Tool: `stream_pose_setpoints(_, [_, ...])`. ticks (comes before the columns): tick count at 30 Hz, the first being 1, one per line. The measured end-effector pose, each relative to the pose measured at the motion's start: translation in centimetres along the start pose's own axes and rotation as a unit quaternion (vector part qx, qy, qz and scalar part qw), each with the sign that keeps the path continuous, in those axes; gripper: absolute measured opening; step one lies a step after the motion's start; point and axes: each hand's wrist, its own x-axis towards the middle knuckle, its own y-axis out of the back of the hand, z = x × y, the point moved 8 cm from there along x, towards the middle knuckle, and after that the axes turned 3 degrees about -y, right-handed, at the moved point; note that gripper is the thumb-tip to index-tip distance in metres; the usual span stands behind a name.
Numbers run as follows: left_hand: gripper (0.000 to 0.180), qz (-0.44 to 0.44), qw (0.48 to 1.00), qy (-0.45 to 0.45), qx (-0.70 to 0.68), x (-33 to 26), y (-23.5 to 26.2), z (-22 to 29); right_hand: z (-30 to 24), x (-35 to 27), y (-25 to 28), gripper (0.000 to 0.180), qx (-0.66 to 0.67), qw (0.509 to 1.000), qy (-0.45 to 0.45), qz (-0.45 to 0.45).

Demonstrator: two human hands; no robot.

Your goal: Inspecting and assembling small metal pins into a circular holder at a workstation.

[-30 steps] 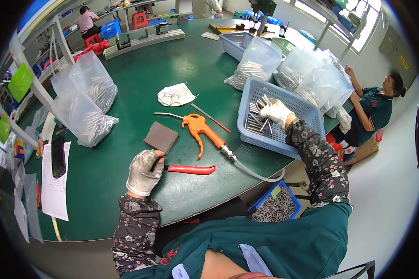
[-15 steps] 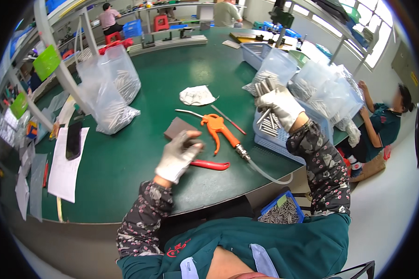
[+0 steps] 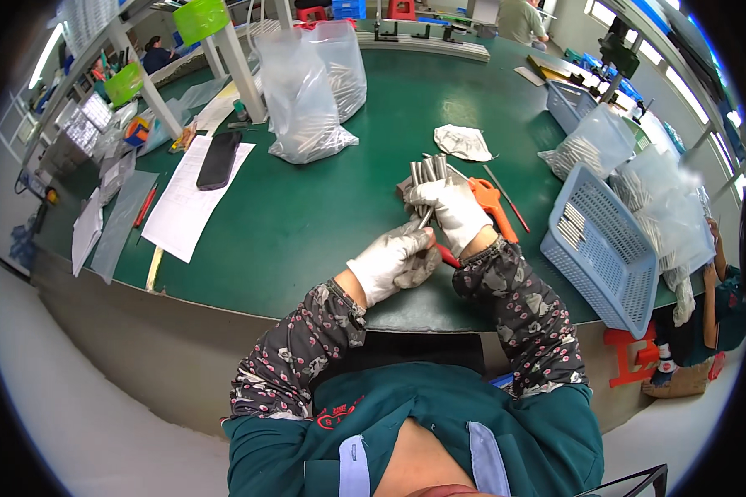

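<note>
In front of me, my right hand (image 3: 452, 207), in a whitish glove, is wrapped round a bundle of shiny metal pins (image 3: 427, 171) that stand up out of its fingers. Just below it is my left hand (image 3: 392, 263), also gloved, with its fingers closed round the lower end of one metal pin (image 3: 425, 219). Partly behind my right hand lies an orange air blow gun (image 3: 492, 201). A red handle (image 3: 448, 255) shows between my hands; the rest of that tool is hidden. To the right, a blue plastic basket (image 3: 607, 257) holds several loose pins (image 3: 571, 224).
A white cloth (image 3: 462, 142) and a thin red-ended rod (image 3: 506, 198) lie beyond my hands. Clear bags of pins (image 3: 307, 108) stand at the left, others (image 3: 593, 142) at the right. A phone (image 3: 220, 161) rests on paper (image 3: 192, 199). A person (image 3: 725, 306) sits far right.
My right hand has left the blue basket with a bundle of pins and come to the middle, meeting my left hand. My view has turned rightward, and far fewer pins show in the basket.
</note>
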Motion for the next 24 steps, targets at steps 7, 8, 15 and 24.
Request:
stream_pose_setpoints(7, [0.023,0.129,0.944,-0.136,0.270,-2.3,4.2,3.1,2.8,-0.3,0.0,0.011,0.114,0.991,-0.069,-0.023])
stream_pose_setpoints(8, [0.023,0.132,0.944,-0.138,0.270,-2.0,4.7,2.8,2.8,-0.9,-0.8,0.011,0.097,0.993,-0.061,-0.029])
stream_pose_setpoints(15, [0.038,0.213,0.612,-0.049,0.760,-2.1,2.6,4.4,4.8,-1.3,-1.7,0.022,0.127,0.990,-0.042,-0.051])
stream_pose_setpoints(24, [0.036,0.201,0.524,-0.086,0.824,-3.3,1.1,4.1,6.0,-2.0,-2.1,0.021,0.117,0.987,-0.102,-0.049])
